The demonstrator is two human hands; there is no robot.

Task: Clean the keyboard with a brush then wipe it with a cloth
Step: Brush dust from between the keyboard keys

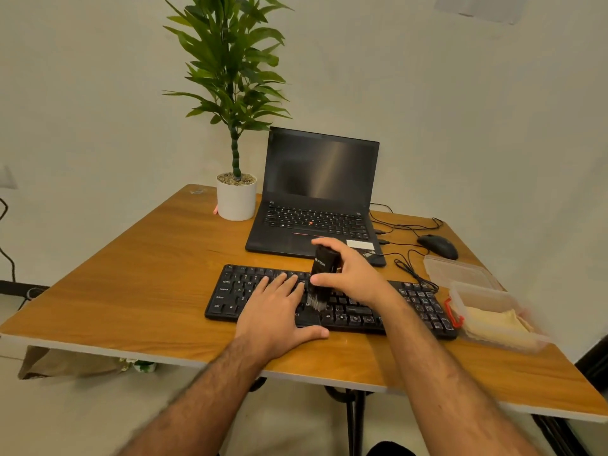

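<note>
Wooden table [138, 278]: left hand [279, 311] flat on keyboard [424, 307], right hand [348, 271] fingers gripping brush [324, 263], laptop [316, 205] behind

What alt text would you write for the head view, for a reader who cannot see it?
A right hand holds a black brush, bristles down on a black external keyboard, while the left hand rests flat on its keys. Behind, on the wooden table, stand an open black laptop and a potted plant.
</note>
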